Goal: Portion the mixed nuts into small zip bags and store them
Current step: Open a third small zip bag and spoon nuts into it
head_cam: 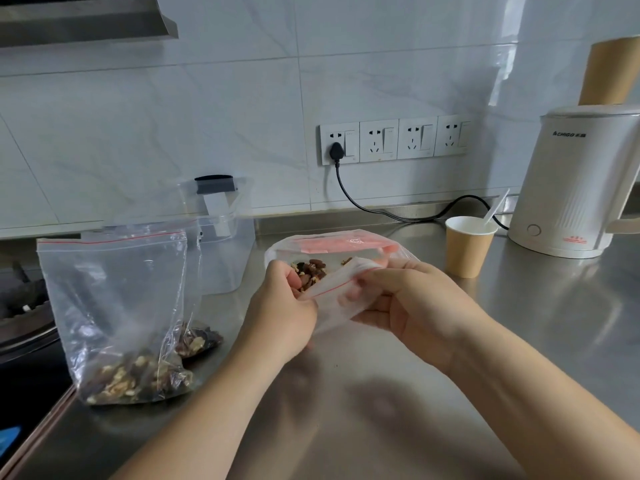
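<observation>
My left hand (284, 306) is cupped around a handful of mixed nuts (310, 273) at the mouth of a small clear zip bag (341, 289) with a red seal line. My right hand (403, 301) pinches that bag's rim and holds it open above the steel counter. Just behind my hands lies a larger plastic bag (346, 244) with a red-pink top. At the left, two clear zip bags stand upright with nuts at the bottom: the nearer one (117, 306) and another behind it (197, 339).
A clear plastic container (225, 251) with a black clip stands behind the filled bags. A paper cup (467, 245) with a white spoon and a white electric kettle (575, 185) are at the right, its cord running to the wall sockets (391, 140). A stove edge (24, 323) is at the far left.
</observation>
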